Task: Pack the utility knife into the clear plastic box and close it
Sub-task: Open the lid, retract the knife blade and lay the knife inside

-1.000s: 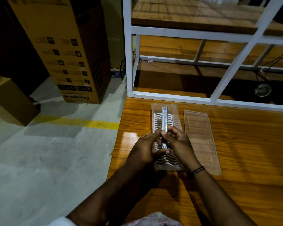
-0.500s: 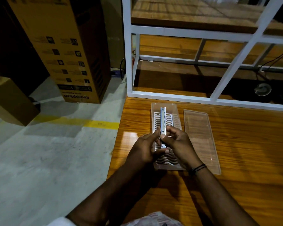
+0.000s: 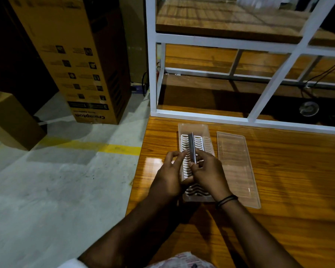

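A slim metal utility knife [image 3: 191, 147] points away from me, held above the open clear plastic box [image 3: 206, 130]. My right hand [image 3: 209, 173] grips its near end between thumb and fingers. My left hand [image 3: 169, 176] sits just left of the knife; its fingers have spread off the blade and its thumb reaches toward the knife's near end under my right hand. The box lies lengthwise on the wooden table [image 3: 288, 190] and has a white slotted insert [image 3: 200, 141] inside. The clear lid [image 3: 237, 167] lies flat to the right of the box.
A white metal shelf frame [image 3: 201, 38] with wooden boards rises behind the table. The table's left edge drops to a grey floor with a yellow line [image 3: 122, 148]. A tall cardboard carton [image 3: 72, 55] and a smaller box [image 3: 12, 120] stand on the floor at left.
The knife has dropped lower toward the box and its face has turned darker, edge-on. My left fingers have opened and come off the knife; my right hand keeps hold.
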`<action>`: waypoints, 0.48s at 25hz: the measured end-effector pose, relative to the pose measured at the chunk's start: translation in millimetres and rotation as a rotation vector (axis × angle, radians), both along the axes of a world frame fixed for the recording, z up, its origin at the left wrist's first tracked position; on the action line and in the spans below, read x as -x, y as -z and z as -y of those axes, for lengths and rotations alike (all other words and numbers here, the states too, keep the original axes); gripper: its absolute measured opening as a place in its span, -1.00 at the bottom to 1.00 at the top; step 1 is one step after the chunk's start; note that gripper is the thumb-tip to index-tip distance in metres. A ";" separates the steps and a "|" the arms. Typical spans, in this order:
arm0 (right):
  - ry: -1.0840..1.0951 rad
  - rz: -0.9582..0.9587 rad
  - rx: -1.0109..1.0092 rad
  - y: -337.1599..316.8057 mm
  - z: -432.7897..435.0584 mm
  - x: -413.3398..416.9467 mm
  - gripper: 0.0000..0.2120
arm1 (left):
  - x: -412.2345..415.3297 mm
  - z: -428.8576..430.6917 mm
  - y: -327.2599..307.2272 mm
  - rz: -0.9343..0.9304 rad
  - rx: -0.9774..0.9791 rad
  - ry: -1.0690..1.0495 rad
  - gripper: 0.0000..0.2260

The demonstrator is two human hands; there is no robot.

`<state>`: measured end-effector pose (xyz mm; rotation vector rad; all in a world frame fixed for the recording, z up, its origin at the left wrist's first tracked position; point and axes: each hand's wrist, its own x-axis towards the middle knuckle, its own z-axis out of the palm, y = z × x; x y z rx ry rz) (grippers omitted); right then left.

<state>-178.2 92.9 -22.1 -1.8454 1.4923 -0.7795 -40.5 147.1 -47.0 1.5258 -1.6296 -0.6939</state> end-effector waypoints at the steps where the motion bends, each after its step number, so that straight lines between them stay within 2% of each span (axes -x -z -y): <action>1: -0.001 -0.057 0.001 3.2 1.3 -1.9 -0.55 | 0.8 -0.6 -2.6 -0.004 -0.019 -0.012 -0.32; 5: 0.017 -0.163 -0.037 6.6 6.0 -6.8 -0.39 | 4.8 1.0 -8.4 -0.022 -0.122 -0.043 -0.31; 8: 0.012 -0.234 -0.071 6.1 8.5 -9.0 -0.40 | 4.2 3.1 -5.5 0.012 -0.183 -0.025 -0.32; 12: 0.000 -0.288 -0.114 8.1 10.7 -10.9 -0.39 | 7.3 3.5 1.8 0.081 -0.187 -0.028 -0.43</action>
